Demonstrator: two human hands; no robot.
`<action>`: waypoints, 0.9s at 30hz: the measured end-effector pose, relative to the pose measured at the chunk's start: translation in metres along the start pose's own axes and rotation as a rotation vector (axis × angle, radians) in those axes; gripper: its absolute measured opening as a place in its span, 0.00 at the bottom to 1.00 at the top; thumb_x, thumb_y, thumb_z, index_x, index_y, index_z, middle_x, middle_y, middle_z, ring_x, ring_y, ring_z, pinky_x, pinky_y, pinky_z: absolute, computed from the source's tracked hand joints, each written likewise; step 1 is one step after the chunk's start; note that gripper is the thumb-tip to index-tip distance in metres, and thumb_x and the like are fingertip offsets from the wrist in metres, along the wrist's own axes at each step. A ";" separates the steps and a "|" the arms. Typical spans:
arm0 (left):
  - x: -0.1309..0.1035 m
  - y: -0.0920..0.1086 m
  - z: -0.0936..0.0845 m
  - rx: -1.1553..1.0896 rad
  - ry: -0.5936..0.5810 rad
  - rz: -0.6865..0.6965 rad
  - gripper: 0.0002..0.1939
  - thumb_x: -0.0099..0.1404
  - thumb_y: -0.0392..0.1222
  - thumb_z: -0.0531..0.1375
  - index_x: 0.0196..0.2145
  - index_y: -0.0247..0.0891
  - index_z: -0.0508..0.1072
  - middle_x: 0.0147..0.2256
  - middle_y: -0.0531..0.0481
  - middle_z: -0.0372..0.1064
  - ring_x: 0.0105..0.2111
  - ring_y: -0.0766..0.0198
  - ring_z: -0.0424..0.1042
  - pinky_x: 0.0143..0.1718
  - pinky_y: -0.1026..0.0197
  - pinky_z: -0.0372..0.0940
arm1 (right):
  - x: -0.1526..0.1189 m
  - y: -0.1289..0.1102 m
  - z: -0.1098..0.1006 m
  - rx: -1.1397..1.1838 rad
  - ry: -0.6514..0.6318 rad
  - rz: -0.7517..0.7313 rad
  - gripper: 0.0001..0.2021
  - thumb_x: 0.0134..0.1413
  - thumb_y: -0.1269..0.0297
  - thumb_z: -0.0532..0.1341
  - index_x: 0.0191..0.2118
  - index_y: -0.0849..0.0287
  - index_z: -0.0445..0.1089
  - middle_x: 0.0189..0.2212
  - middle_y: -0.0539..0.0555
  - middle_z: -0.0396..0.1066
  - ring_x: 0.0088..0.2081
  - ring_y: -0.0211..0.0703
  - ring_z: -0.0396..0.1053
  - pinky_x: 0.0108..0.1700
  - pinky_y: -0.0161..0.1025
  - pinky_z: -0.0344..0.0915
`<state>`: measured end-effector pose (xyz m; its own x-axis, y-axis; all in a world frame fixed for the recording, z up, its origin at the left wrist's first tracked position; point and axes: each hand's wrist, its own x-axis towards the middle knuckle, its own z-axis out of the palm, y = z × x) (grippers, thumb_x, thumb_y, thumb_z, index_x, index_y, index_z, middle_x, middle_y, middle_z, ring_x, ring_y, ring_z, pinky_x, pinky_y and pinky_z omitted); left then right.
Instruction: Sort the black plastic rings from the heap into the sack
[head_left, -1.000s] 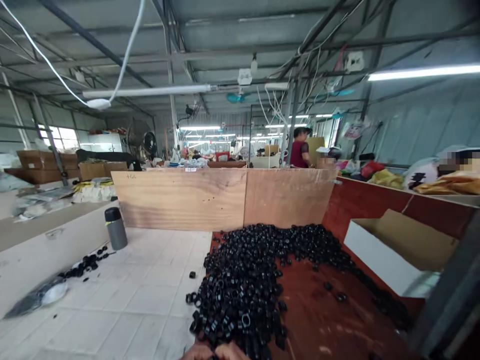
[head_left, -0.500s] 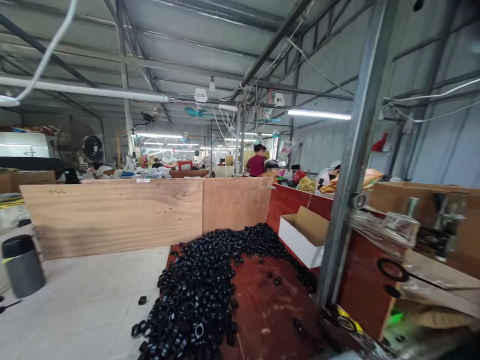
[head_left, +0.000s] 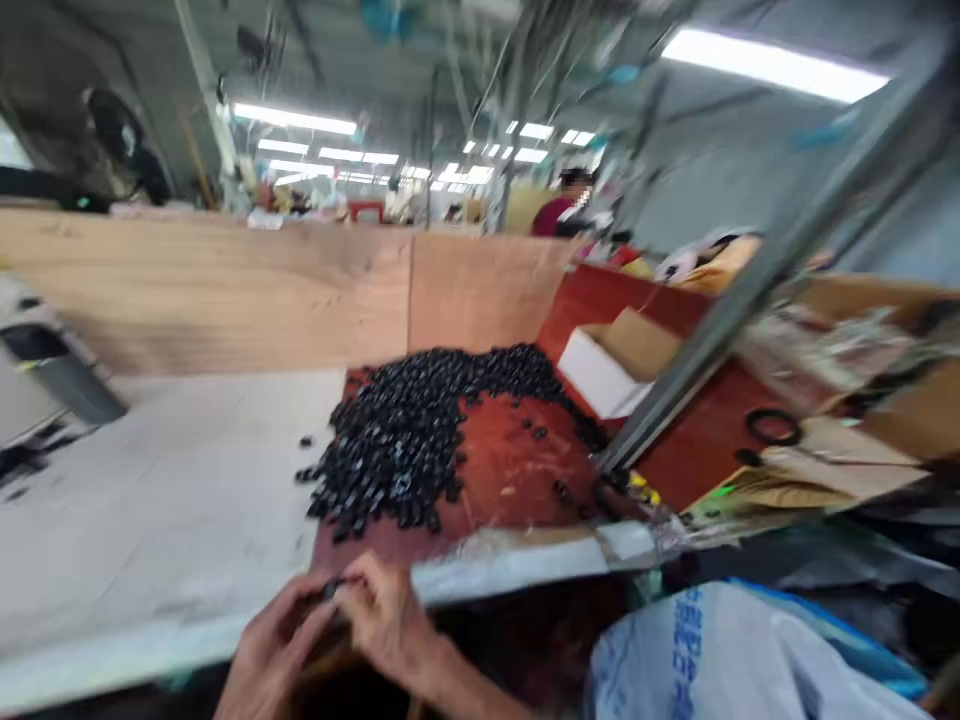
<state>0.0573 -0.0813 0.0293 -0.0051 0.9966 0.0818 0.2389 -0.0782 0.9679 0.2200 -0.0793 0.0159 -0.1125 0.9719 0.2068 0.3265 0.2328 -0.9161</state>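
Observation:
My left hand [head_left: 276, 640] and my right hand [head_left: 386, 612] meet low in the view, in front of the table's near edge. The fingers of both are closed on a small black ring-like piece [head_left: 333, 587], blurred and partly hidden by the fingertips. Just beyond them a big heap of small black rings [head_left: 397, 440] spreads over the red board [head_left: 510, 460]. A few loose rings lie apart from the heap on the white tabletop [head_left: 195, 480] and the red board.
A plywood panel [head_left: 247, 290] walls the back. An open white carton [head_left: 600, 375] leans beside a slanting metal post [head_left: 720, 310]. At left lies a dark grey flask [head_left: 75, 375], and a white woven sack [head_left: 735, 650] fills the lower right. A person in dark red [head_left: 551, 215] is far behind.
The view has tipped downward and tilted, so the heap sits higher and the table's front edge shows. Both my hands have come into view with a small black ring-like piece.

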 end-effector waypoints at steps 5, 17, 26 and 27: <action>-0.020 -0.003 -0.012 -0.201 -0.166 -0.196 0.20 0.60 0.56 0.68 0.44 0.39 0.78 0.42 0.46 0.80 0.42 0.54 0.80 0.47 0.56 0.75 | -0.016 -0.008 -0.001 0.039 0.000 -0.091 0.06 0.64 0.63 0.56 0.38 0.56 0.70 0.29 0.52 0.71 0.29 0.41 0.70 0.35 0.36 0.67; -0.039 -0.017 -0.020 0.320 -0.253 0.384 0.14 0.72 0.36 0.56 0.52 0.44 0.74 0.49 0.45 0.77 0.50 0.56 0.77 0.53 0.55 0.72 | -0.030 -0.013 0.014 0.494 -0.129 0.564 0.15 0.63 0.54 0.55 0.28 0.56 0.63 0.16 0.44 0.62 0.14 0.33 0.56 0.20 0.33 0.58; 0.048 -0.006 -0.005 0.529 -0.016 0.300 0.13 0.65 0.43 0.65 0.47 0.41 0.74 0.39 0.50 0.74 0.32 0.62 0.75 0.36 0.60 0.72 | 0.019 0.039 -0.058 -0.612 0.389 0.012 0.12 0.56 0.69 0.61 0.47 0.58 0.66 0.46 0.61 0.65 0.43 0.54 0.71 0.42 0.46 0.71; 0.057 -0.012 0.002 0.546 0.004 0.299 0.13 0.64 0.41 0.65 0.47 0.41 0.74 0.38 0.49 0.76 0.34 0.61 0.76 0.38 0.58 0.72 | 0.024 0.045 -0.059 -0.637 0.378 0.017 0.14 0.55 0.70 0.61 0.48 0.58 0.65 0.47 0.61 0.63 0.42 0.53 0.71 0.41 0.46 0.71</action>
<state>0.0561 -0.0234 0.0217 0.1355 0.9332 0.3327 0.6923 -0.3294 0.6421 0.2872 -0.0436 0.0003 0.1909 0.8947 0.4038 0.8195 0.0812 -0.5673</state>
